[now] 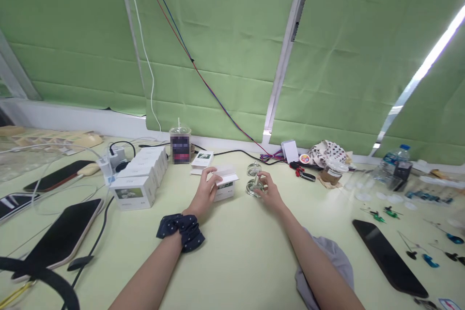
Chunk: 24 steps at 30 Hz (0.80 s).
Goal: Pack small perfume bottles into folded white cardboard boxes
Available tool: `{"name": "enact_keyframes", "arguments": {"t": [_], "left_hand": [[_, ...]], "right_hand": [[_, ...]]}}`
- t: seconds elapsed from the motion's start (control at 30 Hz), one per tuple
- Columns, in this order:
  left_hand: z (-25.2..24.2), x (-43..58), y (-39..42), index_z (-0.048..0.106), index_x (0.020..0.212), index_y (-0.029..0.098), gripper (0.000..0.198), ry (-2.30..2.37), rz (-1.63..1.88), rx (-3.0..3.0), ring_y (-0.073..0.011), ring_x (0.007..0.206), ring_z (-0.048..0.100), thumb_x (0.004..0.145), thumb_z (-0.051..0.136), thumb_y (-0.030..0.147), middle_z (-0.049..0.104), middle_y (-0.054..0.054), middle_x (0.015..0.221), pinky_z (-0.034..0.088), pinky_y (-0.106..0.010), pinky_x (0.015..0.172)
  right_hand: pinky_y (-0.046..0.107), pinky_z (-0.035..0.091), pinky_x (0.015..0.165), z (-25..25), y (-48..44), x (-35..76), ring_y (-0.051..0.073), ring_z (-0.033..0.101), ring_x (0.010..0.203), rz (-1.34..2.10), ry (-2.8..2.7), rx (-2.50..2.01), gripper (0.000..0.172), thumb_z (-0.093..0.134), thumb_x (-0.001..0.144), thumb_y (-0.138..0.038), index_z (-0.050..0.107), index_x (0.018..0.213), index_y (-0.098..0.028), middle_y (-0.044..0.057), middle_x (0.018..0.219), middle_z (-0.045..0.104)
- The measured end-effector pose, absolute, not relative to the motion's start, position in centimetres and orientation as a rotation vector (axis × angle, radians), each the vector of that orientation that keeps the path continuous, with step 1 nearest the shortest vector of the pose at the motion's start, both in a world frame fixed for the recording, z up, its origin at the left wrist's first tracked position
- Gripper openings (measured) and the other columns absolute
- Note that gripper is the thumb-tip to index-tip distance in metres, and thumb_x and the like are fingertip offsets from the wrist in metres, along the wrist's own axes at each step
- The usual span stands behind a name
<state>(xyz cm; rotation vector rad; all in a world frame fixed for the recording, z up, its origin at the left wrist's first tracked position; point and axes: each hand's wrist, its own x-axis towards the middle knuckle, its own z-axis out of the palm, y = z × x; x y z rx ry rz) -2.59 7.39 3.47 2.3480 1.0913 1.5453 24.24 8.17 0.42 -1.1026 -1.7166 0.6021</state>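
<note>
At the middle of the table, my left hand [205,193] has its fingers bent over a small white box [225,193] with a green picture on its front. The box's top flap [226,174] stands raised. To the right, my right hand [271,196] pinches the side of a clear, shiny object [254,187] with a round part above and another below; its exact kind I cannot make out. A gap of bare table separates the box from the clear object. Behind my left hand lies another white box [202,159] with a picture on it.
Rows of white boxes [135,193] stand on the left, near phones [67,232] and cables. A lidded drink cup [180,144] is at the back. On the right are black-red pliers [302,172], a dark phone [388,256], a bottle [397,157] and small coloured parts [392,211].
</note>
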Motion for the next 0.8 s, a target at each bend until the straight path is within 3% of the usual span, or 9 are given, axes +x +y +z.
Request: {"name": "enact_keyframes", "arguments": {"t": [0.17,0.33,0.5,0.8], "left_hand": [[3.3,-1.6,6.7,0.053,0.088,0.022,0.021,1.100,1.485,2.311,-0.0239,0.121,0.041,0.078,0.043,0.007,0.040,-0.008,0.120,0.035,-0.046,0.102],[3.2,-1.1,6.6,0.052,0.085,0.021,0.018,1.043,1.492,2.296,-0.0228,0.120,0.042,0.079,0.042,0.008,0.041,-0.009,0.121,0.036,-0.044,0.101],[3.3,-1.1,6.5,0.054,0.083,0.021,0.017,1.009,1.473,2.263,-0.0241,0.122,0.042,0.077,0.043,0.009,0.043,-0.010,0.123,0.035,-0.044,0.102],[3.0,-1.2,6.5,0.055,0.084,0.020,0.017,0.973,1.501,2.238,-0.0246,0.121,0.044,0.080,0.042,0.010,0.043,-0.010,0.125,0.037,-0.041,0.102]], "right_hand": [[0.032,0.048,0.069,2.2,8.3,24.8,0.018,0.058,0.080,0.637,-1.588,-1.025,0.050,0.067,0.068,-0.026,0.041,0.111,-0.027,0.000,0.085,0.058],[0.033,0.052,0.072,6.7,7.4,24.0,0.019,0.061,0.085,0.781,-1.315,-0.772,0.061,0.070,0.069,-0.031,0.031,0.116,-0.031,0.002,0.097,0.057],[0.034,0.051,0.077,10.0,7.1,19.9,0.017,0.062,0.086,0.921,-1.412,-0.576,0.063,0.073,0.068,-0.032,0.029,0.113,-0.032,0.000,0.095,0.057],[0.034,0.045,0.080,8.1,10.3,16.6,0.017,0.059,0.084,0.774,-1.609,-0.565,0.056,0.075,0.067,-0.033,0.036,0.106,-0.026,0.001,0.090,0.059]]}}
